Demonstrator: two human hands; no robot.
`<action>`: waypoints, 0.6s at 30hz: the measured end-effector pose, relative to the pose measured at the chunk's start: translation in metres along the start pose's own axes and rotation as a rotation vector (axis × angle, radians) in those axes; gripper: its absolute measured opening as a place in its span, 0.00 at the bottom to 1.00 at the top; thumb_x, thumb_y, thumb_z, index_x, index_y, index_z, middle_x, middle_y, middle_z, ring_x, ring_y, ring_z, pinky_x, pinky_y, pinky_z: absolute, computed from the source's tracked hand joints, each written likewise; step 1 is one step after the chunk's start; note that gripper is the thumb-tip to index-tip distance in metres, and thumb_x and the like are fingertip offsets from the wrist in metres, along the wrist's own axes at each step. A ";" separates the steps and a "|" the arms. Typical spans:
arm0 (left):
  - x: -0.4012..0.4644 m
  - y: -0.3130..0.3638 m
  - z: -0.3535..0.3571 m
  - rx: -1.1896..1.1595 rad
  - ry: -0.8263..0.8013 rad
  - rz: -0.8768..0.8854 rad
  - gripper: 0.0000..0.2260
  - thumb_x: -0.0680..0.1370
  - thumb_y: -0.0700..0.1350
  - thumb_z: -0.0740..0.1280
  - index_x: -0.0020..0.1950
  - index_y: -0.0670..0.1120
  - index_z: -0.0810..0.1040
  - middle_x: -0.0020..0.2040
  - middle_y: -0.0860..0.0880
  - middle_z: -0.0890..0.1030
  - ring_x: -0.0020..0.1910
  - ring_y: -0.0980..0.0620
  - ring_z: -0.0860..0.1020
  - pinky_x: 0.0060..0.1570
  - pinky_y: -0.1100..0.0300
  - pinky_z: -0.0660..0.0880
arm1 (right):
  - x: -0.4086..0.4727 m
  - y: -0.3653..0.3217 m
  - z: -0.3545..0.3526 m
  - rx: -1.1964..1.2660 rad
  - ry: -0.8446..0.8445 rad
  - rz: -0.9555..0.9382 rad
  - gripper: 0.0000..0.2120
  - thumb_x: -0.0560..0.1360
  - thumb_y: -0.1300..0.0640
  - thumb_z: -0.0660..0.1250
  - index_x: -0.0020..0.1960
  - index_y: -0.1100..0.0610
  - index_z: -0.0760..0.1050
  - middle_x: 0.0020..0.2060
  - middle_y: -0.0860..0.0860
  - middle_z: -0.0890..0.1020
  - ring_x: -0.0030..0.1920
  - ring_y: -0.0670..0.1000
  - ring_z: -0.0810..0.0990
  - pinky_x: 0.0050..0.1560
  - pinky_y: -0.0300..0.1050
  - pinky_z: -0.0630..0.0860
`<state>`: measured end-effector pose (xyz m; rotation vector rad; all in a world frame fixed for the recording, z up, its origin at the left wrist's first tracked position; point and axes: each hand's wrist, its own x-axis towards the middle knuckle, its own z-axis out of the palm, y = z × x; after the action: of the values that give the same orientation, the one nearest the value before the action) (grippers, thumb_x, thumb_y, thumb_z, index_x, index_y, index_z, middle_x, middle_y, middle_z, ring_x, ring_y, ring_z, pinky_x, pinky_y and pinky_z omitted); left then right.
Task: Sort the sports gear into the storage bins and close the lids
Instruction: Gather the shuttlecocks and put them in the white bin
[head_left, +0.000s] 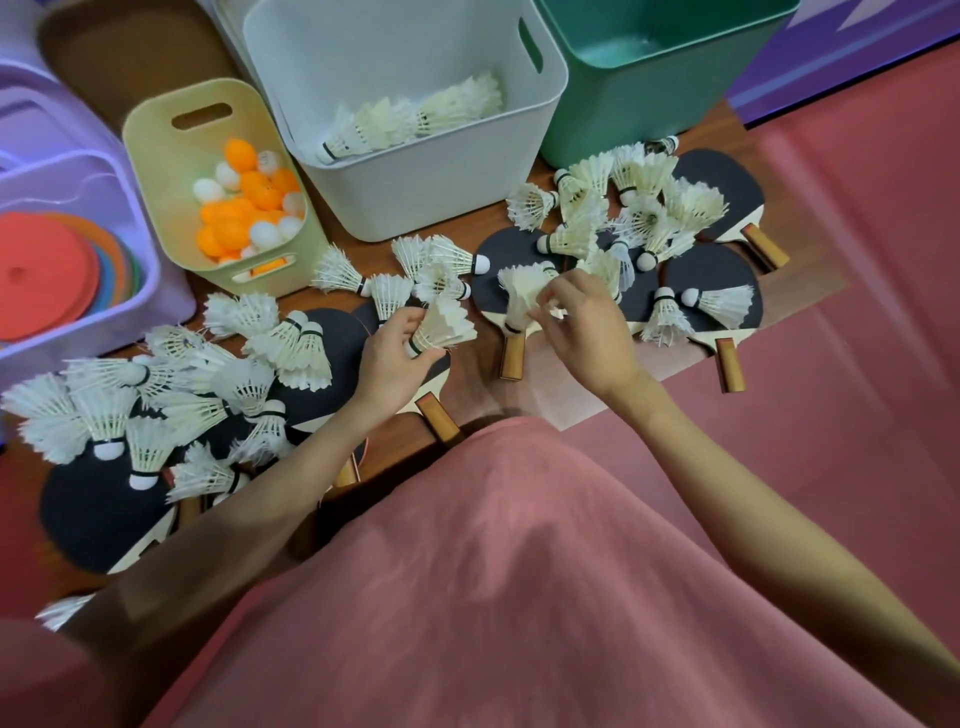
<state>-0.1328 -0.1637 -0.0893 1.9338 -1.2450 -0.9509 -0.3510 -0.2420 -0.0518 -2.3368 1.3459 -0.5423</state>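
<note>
Both hands are curled round white shuttlecocks, the left hand (395, 347) gripping one shuttlecock (445, 328) and the right hand (587, 322) pinching another (519, 296) above the black paddles (711, 291).

Both bare forearms reach forward side by side. The left hand (390, 347) curls its fingers in a grip; the right hand (584, 322) pinches with bent fingertips.

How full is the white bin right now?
Barely filled. The white bin holds only one short row of shuttlecocks along its floor, and no lid covers it.
</note>
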 end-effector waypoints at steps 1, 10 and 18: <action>0.000 0.000 0.000 -0.005 -0.001 0.003 0.21 0.71 0.38 0.75 0.62 0.41 0.75 0.56 0.48 0.80 0.54 0.56 0.76 0.55 0.62 0.73 | 0.002 -0.007 -0.002 0.077 0.053 -0.005 0.07 0.77 0.56 0.66 0.45 0.60 0.74 0.42 0.52 0.76 0.43 0.52 0.73 0.41 0.43 0.68; 0.000 0.014 -0.008 -0.112 -0.016 0.031 0.23 0.70 0.38 0.75 0.63 0.39 0.74 0.54 0.51 0.79 0.53 0.58 0.77 0.50 0.75 0.71 | 0.010 -0.043 0.023 0.228 -0.040 -0.093 0.09 0.78 0.54 0.64 0.44 0.59 0.75 0.39 0.52 0.76 0.37 0.50 0.74 0.38 0.45 0.72; -0.002 0.004 -0.019 -0.160 0.017 0.028 0.24 0.68 0.37 0.77 0.62 0.41 0.74 0.55 0.51 0.79 0.53 0.58 0.78 0.51 0.74 0.72 | 0.026 -0.030 0.030 0.210 -0.079 -0.104 0.11 0.80 0.54 0.59 0.54 0.59 0.76 0.46 0.54 0.77 0.41 0.51 0.77 0.41 0.46 0.74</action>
<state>-0.1196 -0.1613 -0.0754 1.7926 -1.1474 -0.9865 -0.3020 -0.2464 -0.0586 -2.2401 1.0812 -0.5856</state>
